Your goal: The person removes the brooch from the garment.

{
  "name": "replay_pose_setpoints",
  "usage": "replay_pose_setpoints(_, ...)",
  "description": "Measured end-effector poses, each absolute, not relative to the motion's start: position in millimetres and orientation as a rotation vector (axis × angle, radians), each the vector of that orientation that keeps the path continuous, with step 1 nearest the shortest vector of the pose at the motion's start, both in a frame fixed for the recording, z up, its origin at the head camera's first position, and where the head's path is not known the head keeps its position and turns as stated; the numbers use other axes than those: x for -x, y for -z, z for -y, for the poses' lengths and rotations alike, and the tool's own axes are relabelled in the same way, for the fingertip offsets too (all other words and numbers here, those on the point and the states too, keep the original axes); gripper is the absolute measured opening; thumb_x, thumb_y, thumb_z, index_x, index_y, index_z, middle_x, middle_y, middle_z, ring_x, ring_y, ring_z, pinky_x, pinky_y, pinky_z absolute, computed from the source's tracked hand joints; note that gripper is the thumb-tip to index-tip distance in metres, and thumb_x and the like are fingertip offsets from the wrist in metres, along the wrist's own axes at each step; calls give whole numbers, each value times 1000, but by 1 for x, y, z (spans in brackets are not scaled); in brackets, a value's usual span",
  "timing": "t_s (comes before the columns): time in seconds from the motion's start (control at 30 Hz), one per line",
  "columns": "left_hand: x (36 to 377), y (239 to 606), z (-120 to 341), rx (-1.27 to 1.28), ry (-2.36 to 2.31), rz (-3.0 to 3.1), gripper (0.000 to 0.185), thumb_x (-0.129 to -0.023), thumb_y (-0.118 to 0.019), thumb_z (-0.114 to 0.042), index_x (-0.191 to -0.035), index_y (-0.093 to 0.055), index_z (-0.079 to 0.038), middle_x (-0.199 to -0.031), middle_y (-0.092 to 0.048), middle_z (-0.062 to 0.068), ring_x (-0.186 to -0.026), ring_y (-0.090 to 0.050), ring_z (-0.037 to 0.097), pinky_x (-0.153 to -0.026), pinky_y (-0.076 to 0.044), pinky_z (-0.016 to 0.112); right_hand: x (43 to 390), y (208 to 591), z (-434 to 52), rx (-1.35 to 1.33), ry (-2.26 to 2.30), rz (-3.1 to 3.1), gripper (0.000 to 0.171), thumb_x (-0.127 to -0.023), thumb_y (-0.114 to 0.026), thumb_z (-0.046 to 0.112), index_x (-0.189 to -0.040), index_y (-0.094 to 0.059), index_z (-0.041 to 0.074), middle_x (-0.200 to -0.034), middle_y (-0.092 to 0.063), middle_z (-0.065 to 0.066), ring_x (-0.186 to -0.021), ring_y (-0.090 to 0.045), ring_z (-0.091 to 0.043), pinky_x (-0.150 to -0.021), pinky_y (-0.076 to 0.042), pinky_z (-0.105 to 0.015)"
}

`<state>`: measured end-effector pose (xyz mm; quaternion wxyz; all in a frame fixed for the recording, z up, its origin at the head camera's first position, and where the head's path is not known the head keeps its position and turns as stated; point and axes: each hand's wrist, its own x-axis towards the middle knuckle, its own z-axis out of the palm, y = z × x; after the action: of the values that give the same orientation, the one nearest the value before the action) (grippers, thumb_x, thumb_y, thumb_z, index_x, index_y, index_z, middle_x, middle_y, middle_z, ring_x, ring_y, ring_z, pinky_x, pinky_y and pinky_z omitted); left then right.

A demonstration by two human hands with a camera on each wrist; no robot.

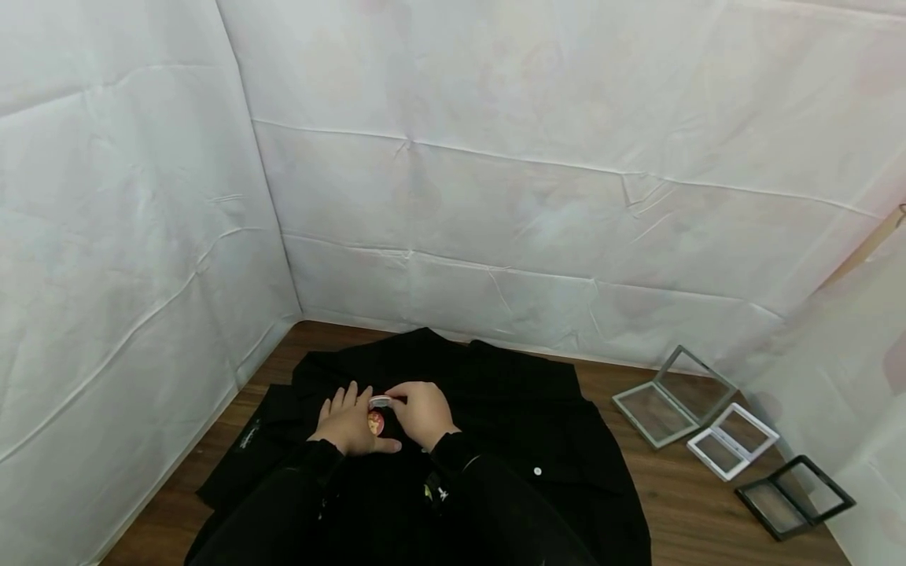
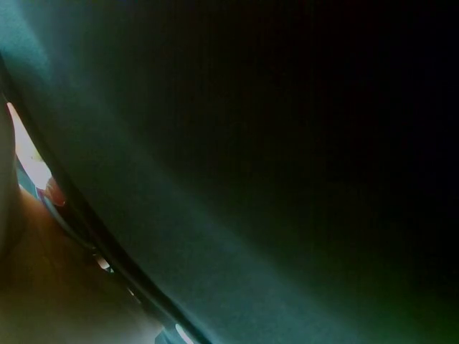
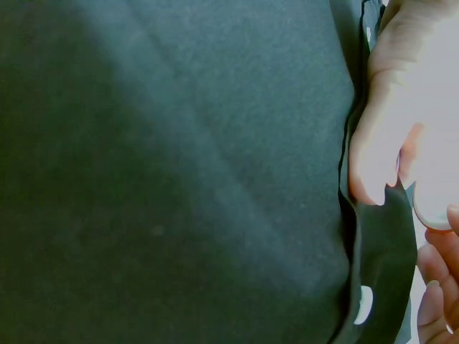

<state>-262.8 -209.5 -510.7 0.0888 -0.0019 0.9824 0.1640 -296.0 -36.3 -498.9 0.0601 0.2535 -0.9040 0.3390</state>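
Note:
A black shirt (image 1: 495,440) lies spread over the wooden table, with a white button (image 1: 538,471) on its front. My left hand (image 1: 347,424) rests on the shirt, fingers straight and spread. Beside its palm, on the cloth, is a round badge (image 1: 376,424) with a reddish picture. Just above it, my right hand (image 1: 425,415) pinches a second round badge (image 1: 380,401) with a pale rim, tilted so its face is hard to see. The right wrist view catches my right thumb (image 3: 373,150) and the pale disc edge (image 3: 432,215). Dark sleeve cloth fills most of the left wrist view.
Three hinged two-panel frames stand opened at the table's right: grey (image 1: 658,415), white (image 1: 732,442) and black (image 1: 793,499). White cloth walls (image 1: 495,196) enclose the table at the back and sides.

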Motion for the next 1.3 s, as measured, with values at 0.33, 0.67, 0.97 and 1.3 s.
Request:
replay_pose_setpoints(0.33, 263, 511, 212, -6, -474, -2927, 137, -65, -77, -84, -160, -29, 2, -164, -16, 35, -148, -14, 57, -116, -10, 74, 291, 501, 29, -692, -1112, 2736, 12, -97, -75, 20, -106, -82, 21, -106, -76, 10, -102, -70, -10, -89, -57, -33)
replay_pose_setpoints(0.67, 264, 513, 213, -47, -478, -2950, 135, -67, -79, -80, -160, -28, 2, -163, -15, 37, -148, -17, 58, -115, -13, 75, 283, 494, 19, -644, -1280, 2693, 12, -100, -72, 23, -107, -81, 21, -105, -75, 11, -100, -69, -7, -87, -57, -31)
replay_pose_setpoints(0.97, 260, 490, 218, -133, -618, -2961, 125, -71, -86, -67, -159, -30, 3, -161, -20, 38, -145, -22, 59, -114, -18, 74, 284, 473, 3, -579, -1411, 2659, 14, -101, -71, 25, -110, -80, 23, -108, -74, 11, -104, -67, -7, -89, -56, -31)
replay_pose_setpoints(1.3, 255, 432, 204, -369, -922, -2931, 114, -82, -81, -62, -163, -23, -6, -169, -9, 24, -150, -13, 54, -110, -28, 74, 279, 436, -27, -665, -1413, 2584, 16, -100, -71, 27, -114, -80, 24, -108, -74, 13, -99, -68, -5, -87, -57, -30)
